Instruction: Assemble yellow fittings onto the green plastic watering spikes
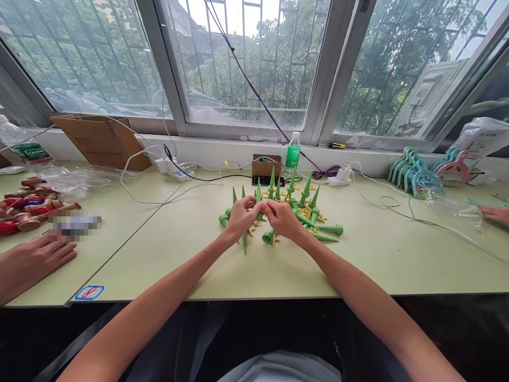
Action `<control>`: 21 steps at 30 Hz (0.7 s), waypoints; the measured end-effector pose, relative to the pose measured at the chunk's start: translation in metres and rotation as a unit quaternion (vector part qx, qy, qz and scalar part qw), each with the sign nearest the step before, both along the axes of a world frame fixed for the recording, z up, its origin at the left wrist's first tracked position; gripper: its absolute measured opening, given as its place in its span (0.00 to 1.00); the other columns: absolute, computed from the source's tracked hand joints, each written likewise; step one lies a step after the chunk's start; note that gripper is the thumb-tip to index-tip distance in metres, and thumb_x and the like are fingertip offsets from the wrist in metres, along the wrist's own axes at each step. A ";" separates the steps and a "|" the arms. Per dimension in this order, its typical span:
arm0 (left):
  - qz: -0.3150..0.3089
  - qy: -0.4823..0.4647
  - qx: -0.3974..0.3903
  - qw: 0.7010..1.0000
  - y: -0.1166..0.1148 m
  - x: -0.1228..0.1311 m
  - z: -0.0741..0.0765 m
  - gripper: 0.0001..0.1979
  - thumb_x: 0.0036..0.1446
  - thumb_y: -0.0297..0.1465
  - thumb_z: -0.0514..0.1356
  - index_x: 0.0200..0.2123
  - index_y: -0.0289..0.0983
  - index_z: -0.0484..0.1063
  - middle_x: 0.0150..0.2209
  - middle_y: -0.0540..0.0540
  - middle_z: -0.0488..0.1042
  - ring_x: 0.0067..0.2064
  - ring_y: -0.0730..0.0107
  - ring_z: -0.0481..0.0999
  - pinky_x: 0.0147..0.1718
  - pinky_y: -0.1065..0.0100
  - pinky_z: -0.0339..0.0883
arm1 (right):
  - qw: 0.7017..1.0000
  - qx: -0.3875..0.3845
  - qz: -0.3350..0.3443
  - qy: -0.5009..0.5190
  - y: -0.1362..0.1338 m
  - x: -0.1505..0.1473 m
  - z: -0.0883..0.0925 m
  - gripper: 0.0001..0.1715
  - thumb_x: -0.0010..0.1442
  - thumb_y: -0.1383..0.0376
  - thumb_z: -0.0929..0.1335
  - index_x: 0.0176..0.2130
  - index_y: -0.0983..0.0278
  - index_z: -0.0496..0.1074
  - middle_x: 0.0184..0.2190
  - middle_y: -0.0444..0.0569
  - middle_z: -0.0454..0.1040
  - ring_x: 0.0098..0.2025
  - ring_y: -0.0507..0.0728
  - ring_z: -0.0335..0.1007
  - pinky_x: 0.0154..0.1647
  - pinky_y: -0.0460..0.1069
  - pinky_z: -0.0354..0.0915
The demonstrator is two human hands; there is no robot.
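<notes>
My left hand (240, 216) and my right hand (280, 216) meet over the table, thumbs and fingertips pinched together. What lies between the fingertips is too small and covered to make out. Around them is a cluster of green plastic spikes with ribbed caps. Several stand upright behind my hands, such as one green spike (306, 190); others lie on their sides at the right, among them a capped spike (331, 229). Another green spike (244, 243) points down below my left hand; whether it is held I cannot tell. Small yellow plastic fittings (318, 216) are scattered among the spikes.
Behind the cluster are a phone (268, 181), a small cardboard box (266, 165) and a green-labelled bottle (293, 151). White cables (175, 200) cross the table. Another person's hand (37, 260) rests at left near wooden pieces (29, 207); another hand (495, 214) is far right.
</notes>
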State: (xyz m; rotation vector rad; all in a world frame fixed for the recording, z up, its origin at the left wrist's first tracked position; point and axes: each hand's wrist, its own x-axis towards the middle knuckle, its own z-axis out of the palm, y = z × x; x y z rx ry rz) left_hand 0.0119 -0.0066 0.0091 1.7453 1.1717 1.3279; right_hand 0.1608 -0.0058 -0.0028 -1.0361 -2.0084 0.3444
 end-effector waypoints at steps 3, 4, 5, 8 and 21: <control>0.000 0.005 -0.002 1.000 0.000 0.000 0.000 0.13 0.51 0.39 0.58 0.23 0.37 0.63 0.22 0.51 0.67 0.26 0.74 0.67 0.22 0.73 0.57 | 1.000 0.001 0.004 0.002 0.000 0.000 -0.001 0.21 0.67 0.56 0.56 0.25 0.62 0.58 0.19 0.41 0.59 0.21 0.49 0.53 0.25 0.45 0.50; 0.000 0.006 -0.002 1.000 0.001 0.000 0.000 0.13 0.51 0.39 0.58 0.23 0.37 0.62 0.21 0.51 0.67 0.26 0.74 0.66 0.22 0.73 0.56 | 1.000 0.002 0.005 0.002 0.000 0.000 -0.001 0.21 0.67 0.57 0.56 0.25 0.62 0.58 0.19 0.41 0.59 0.21 0.49 0.52 0.25 0.45 0.50; -0.001 0.007 -0.002 1.000 0.001 0.000 0.000 0.13 0.51 0.39 0.58 0.23 0.37 0.62 0.21 0.51 0.66 0.26 0.74 0.66 0.22 0.73 0.56 | 1.000 0.002 0.005 0.002 0.000 0.000 -0.001 0.21 0.67 0.57 0.56 0.26 0.63 0.58 0.19 0.41 0.59 0.21 0.49 0.52 0.25 0.45 0.49; -0.003 0.003 0.002 1.000 0.001 0.000 -0.001 0.13 0.51 0.39 0.58 0.24 0.36 0.63 0.22 0.51 0.66 0.26 0.74 0.66 0.22 0.73 0.56 | 1.000 0.000 0.002 -0.001 -0.001 0.000 0.000 0.21 0.67 0.57 0.56 0.26 0.63 0.59 0.19 0.41 0.60 0.21 0.49 0.52 0.25 0.45 0.49; -0.003 -0.002 0.012 1.000 0.001 0.000 -0.002 0.13 0.51 0.39 0.59 0.23 0.36 0.64 0.22 0.51 0.68 0.26 0.73 0.68 0.23 0.73 0.57 | 1.000 0.000 0.001 -0.006 -0.001 0.000 0.001 0.21 0.67 0.56 0.56 0.26 0.63 0.59 0.19 0.41 0.60 0.21 0.50 0.53 0.26 0.45 0.50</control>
